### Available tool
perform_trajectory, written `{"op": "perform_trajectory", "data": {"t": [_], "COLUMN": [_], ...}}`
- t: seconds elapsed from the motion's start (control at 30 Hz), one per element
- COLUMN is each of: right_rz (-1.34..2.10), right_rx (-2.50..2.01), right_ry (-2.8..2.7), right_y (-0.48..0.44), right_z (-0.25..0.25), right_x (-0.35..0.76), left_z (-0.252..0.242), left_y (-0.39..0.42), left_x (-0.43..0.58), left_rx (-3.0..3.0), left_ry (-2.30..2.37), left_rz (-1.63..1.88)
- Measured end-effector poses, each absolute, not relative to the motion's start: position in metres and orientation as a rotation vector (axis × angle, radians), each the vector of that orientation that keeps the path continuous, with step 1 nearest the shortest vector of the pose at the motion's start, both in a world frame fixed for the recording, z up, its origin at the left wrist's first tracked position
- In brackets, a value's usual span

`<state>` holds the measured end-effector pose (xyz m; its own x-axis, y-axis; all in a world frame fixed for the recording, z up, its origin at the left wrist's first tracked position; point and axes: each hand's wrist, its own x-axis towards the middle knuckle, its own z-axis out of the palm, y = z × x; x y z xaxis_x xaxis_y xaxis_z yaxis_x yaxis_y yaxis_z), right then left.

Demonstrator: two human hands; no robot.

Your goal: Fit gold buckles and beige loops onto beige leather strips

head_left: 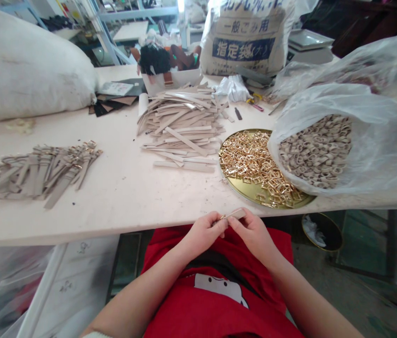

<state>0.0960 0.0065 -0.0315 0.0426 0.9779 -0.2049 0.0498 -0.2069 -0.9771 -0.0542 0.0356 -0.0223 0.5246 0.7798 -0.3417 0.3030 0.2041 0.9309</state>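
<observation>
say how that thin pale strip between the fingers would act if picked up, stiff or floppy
The pale strip is probably light and fairly stiff: the matching strips in the pile lie straight, not drooping. It may flex slightly, since it looks thin, though its material is hard to tell. Being flat, it seems unlikely to roll.

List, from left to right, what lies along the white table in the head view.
Pile of beige strips with gold buckles → stack of loose beige strips → round gold tray of buckles → clear plastic bag of small beige loops
</observation>
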Motion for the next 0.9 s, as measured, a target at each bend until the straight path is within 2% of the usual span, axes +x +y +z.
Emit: {"op": "perform_trajectory", "data": {"t": [0.23, 0.33, 0.43, 0.5, 0.7, 0.9], "right_rz": [1.743, 1.580, 1.105, 0.907, 1.294, 1.189], "right_rx": [-1.176, -1.296, -1.534, -1.604, -1.466, -1.334], "right_ry": [-0.770, -0.945, -1.272, -1.376, -1.225, -1.416], "right_y": [0.009, 0.009, 0.006, 0.005, 0.010, 0.009], "right_z": [-0.035, -0.032, -0.029, -0.030, -0.033, -0.019], "right_x": [0.099, 0.097, 0.095, 0.095, 0.100, 0.103], "left_z": [-0.016, -0.016, -0.018, -0.018, -0.022, -0.026], "left_y": [0.037, 0.038, 0.037, 0.036, 0.037, 0.050], "left_x": [-0.056, -0.056, -0.054, -0.053, -0.055, -0.044], "left_rx": [1.279, 1.301, 1.369, 1.393, 1.329, 1.273], "left_ry": [0.914, 0.962, 1.042, 1.078, 1.067, 1.012], "left_rz": [0.427, 0.414, 0.417, 0.420, 0.392, 0.455]}}
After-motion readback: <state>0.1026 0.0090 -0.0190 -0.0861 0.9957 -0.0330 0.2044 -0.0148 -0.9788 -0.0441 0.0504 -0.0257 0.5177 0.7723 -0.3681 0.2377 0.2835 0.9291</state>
